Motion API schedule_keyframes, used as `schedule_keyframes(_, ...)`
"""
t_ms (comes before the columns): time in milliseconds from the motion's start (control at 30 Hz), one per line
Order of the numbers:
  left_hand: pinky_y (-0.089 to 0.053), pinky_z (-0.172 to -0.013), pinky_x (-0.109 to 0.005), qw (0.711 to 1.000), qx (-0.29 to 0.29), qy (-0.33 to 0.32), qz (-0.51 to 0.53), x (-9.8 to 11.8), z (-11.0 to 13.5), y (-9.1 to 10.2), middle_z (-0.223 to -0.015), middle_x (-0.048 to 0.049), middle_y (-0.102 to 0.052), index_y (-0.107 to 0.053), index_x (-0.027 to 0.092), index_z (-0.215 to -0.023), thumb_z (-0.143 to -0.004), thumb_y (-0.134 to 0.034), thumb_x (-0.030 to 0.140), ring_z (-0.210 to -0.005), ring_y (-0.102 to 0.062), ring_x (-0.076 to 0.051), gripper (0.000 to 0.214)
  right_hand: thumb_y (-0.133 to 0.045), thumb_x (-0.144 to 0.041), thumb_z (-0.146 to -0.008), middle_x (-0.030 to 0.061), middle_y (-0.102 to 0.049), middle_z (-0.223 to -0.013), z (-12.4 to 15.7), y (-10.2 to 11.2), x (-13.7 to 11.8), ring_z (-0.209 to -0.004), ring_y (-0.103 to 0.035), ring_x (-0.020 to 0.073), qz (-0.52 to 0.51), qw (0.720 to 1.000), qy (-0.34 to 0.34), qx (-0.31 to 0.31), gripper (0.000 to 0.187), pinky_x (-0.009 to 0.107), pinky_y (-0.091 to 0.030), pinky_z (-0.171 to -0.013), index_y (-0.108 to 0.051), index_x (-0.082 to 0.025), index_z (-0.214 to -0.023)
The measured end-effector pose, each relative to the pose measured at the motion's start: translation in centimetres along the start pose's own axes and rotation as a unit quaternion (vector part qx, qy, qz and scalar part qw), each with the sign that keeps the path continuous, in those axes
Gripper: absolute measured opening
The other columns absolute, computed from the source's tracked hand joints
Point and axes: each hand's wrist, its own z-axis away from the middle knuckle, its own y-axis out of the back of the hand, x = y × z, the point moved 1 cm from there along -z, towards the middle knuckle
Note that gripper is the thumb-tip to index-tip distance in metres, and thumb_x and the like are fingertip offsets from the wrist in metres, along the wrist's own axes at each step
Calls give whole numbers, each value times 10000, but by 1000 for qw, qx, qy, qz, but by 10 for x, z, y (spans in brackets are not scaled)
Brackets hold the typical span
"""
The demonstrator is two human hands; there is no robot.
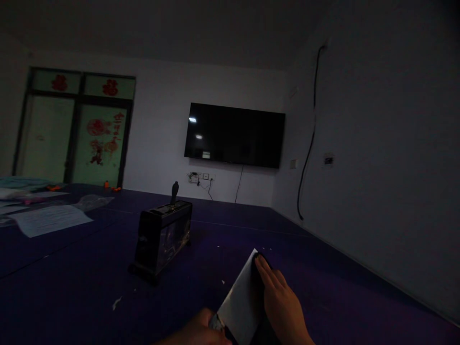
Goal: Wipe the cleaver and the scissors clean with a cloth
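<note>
Close to the bottom edge, my two hands are on a tilted flat panel [240, 299] with a whitish face and dark edges; its exact kind cannot be made out. My left hand [201, 329] is closed on its lower left corner, by a small pale patch. Along the dark right edge lies my right hand [285, 302], fingers long and together, tips at the top corner and thumb hidden. Beyond them, left of centre, a black box-shaped device [163, 239] with clear-looking sides stands on feet. A dark handle [174, 192] sticks up from its top.
The dark purple table [89, 278] carries small white scraps [117, 303]. Printed sheets [52, 219] and a crumpled plastic bag [94, 202] lie at the left, with small orange items [115, 189] behind. A wall [377, 201] borders the right side; a television [235, 136] hangs ahead.
</note>
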Motion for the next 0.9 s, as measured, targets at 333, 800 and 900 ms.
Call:
schedule_keyframes(333,-312,-489,-197,999,-6,-19,44,-1,-4,0,-523,65,-496,-448,165,-658,-539,-673,52,-467,-438,-61,279,-318,39,-716,-4,-504,-1276,3,-2,-4,-955,-582,176,14,1000,15,22,734,278,-518,-762,-226,-241,-1388)
schedule_keyframes(800,-338,-534,-212,997,-34,-44,63,2,3,-2,-608,35,-563,-500,162,-707,-477,-695,91,-577,-504,-98,310,-322,33,-728,41,-464,-1310,7,4,-21,-1045,-540,162,-10,995,99,10,674,242,-497,-795,-284,-178,-1367)
schedule_keyframes(900,-351,-565,-216,992,-81,-61,70,7,5,-5,-624,31,-579,-496,166,-660,-466,-682,79,-612,-515,-102,282,-325,26,-728,38,-464,-1309,6,7,-24,-1041,-544,163,-9,994,111,10,664,244,-506,-773,-304,-182,-1358)
